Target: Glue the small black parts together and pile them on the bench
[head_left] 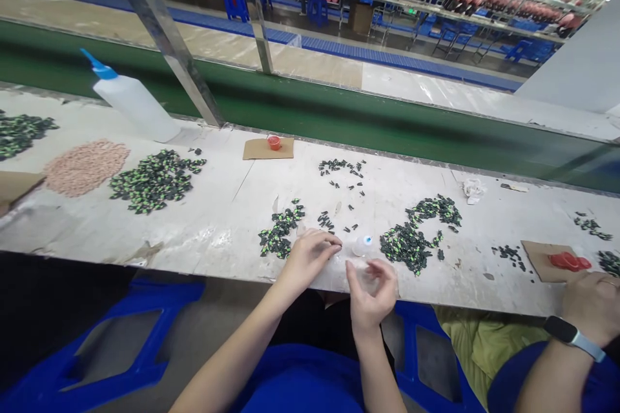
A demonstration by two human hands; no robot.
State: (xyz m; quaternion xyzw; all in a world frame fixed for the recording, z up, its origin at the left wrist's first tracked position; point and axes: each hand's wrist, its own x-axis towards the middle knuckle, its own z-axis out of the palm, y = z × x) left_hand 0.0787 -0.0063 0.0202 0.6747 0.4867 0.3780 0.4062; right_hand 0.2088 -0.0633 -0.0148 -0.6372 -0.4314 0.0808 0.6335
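My left hand (310, 255) is over the white table's front part, its fingers pressed together; whatever lies between the fingertips is too small to make out. To its right, my right hand (372, 290) is raised near the table edge with thumb and fingers apart, nothing visible between them. A small white bottle with a blue tip (362, 245) stands between and just beyond the hands. A pile of black and green pieces (276, 239) lies beside my left hand. Another such pile (409, 246) lies beyond my right hand. Loose black pieces (325, 221) are scattered behind my left hand.
A large white bottle (140, 106) leans at the back left, near pink pieces (87, 168) and a dark green pile (152, 182). A red cup (274, 142) sits on cardboard (254, 150). At right, another person's hand (591, 303) is near red items (564, 261). Metal post (165, 39).
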